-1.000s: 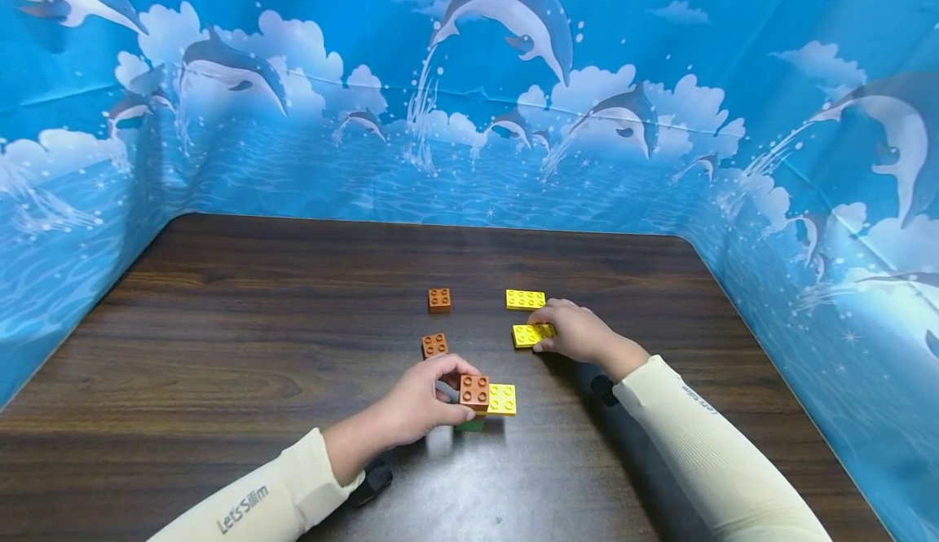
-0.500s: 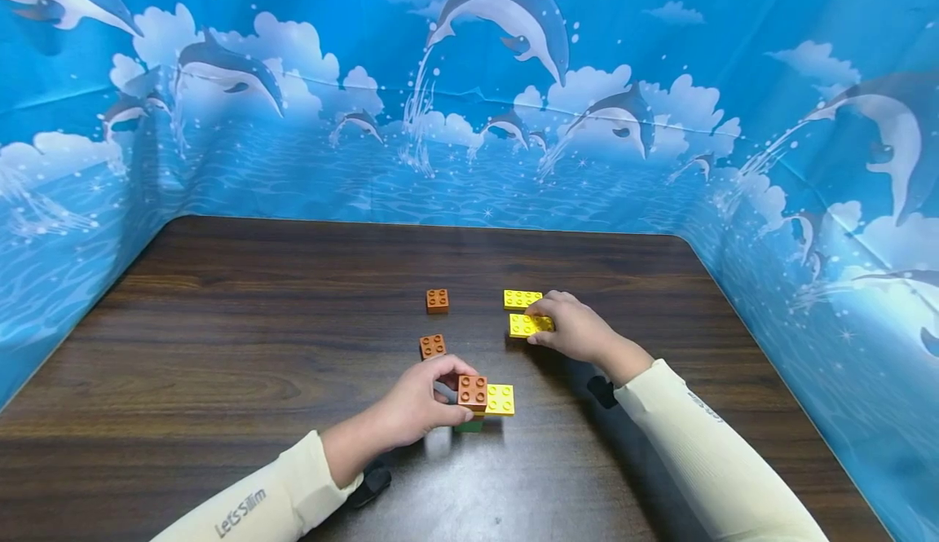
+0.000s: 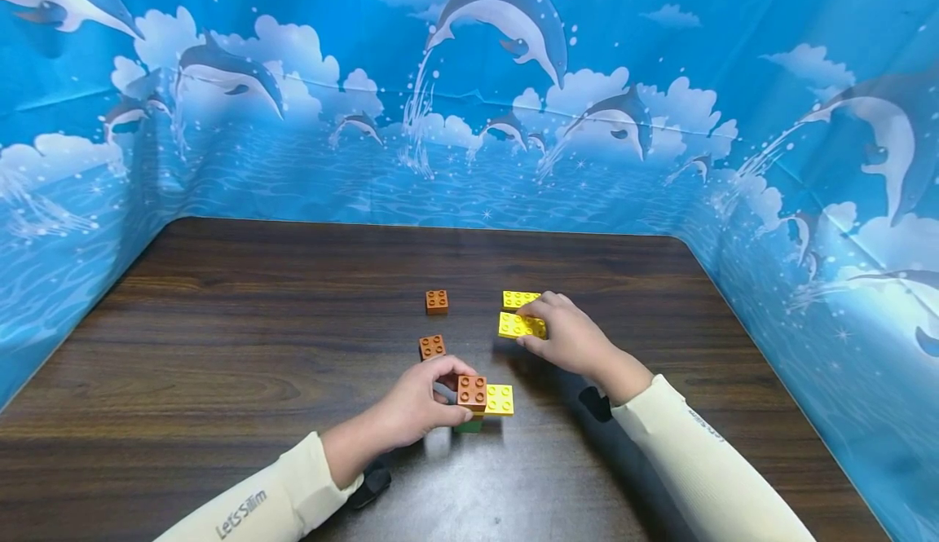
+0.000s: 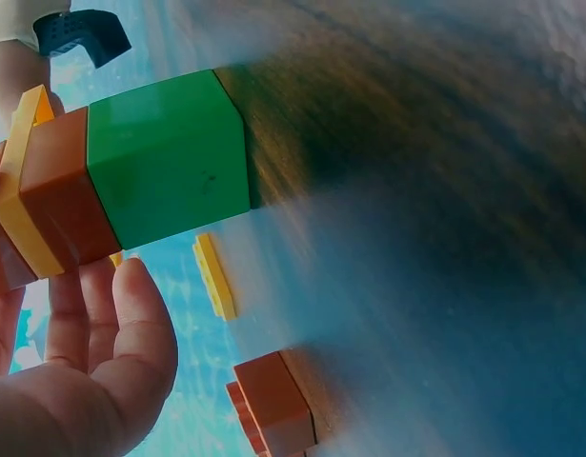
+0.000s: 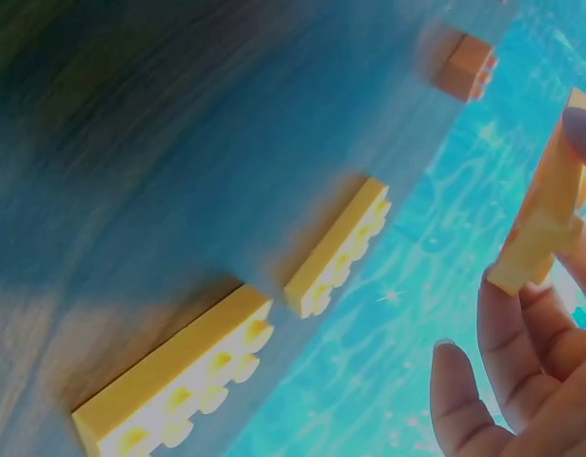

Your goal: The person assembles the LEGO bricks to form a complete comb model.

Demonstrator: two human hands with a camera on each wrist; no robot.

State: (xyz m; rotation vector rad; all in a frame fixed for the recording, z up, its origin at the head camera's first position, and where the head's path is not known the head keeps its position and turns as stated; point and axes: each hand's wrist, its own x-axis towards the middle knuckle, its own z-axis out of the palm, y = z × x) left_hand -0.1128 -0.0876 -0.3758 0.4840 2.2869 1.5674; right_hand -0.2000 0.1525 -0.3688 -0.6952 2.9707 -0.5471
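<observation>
My left hand grips a stack of building bricks near the front middle of the table. The stack has a green brick at the bottom, a brown brick above it, then a thin yellow brick jutting out to the right, and a brown brick on top. My right hand pinches another thin yellow brick between thumb and fingers, raised above the table. Part of that held brick is hidden behind the fingers.
Two thin yellow bricks, a farther one and a nearer one, lie below my right hand. Two brown bricks, one far and one nearer, stand beyond my left hand. A dolphin-print curtain borders the wooden table.
My right hand has picked the yellow brick up off the table and carried it slightly left. The left hand and its stack have stayed in place.
</observation>
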